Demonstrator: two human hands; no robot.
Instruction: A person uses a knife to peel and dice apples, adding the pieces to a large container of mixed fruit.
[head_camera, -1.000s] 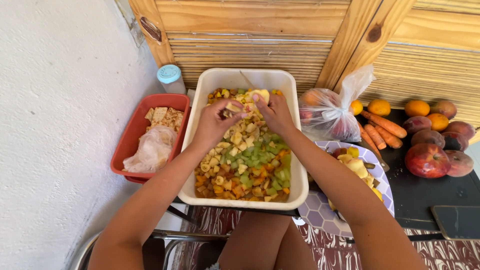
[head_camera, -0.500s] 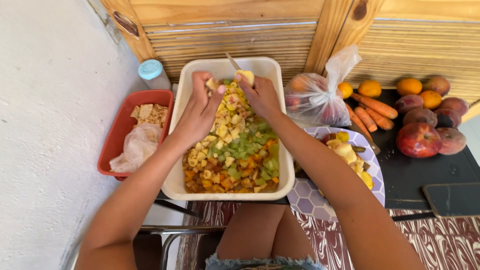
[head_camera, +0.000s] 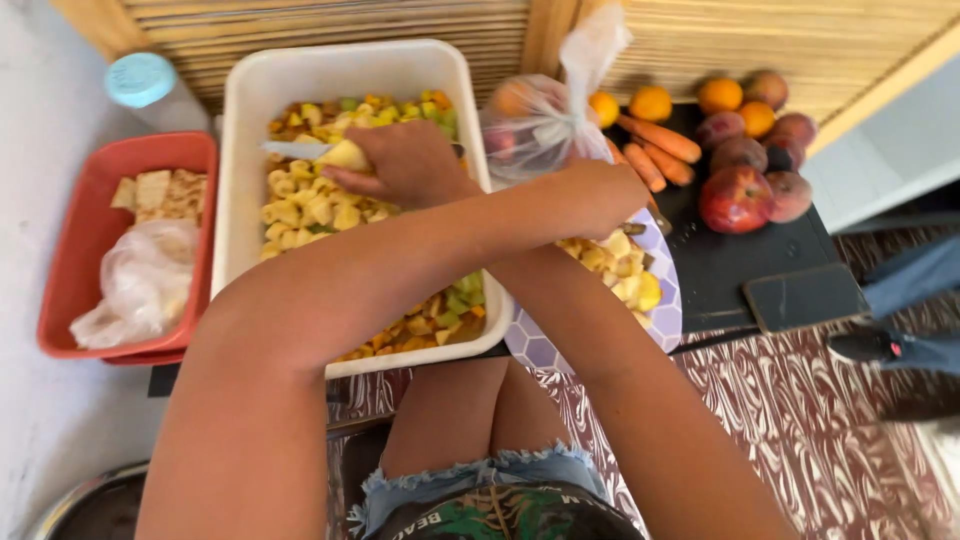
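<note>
head view: white tub (head_camera: 240, 120) of chopped fruit
right hand (head_camera: 415, 165): clamped on yellow fruit piece (head_camera: 345, 155) over tub, knife blade (head_camera: 295, 149) touching it
left hand (head_camera: 600, 195): right of tub, grip unclear

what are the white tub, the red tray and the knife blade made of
White tub: looks like plastic, smooth and slightly glossy, with rounded moulded corners. Red tray: likely plastic too, even colour and a thick rolled rim. Knife blade: appears to be metal, thin, pale grey with a dull shine; its handle is hidden by the hand.
</note>
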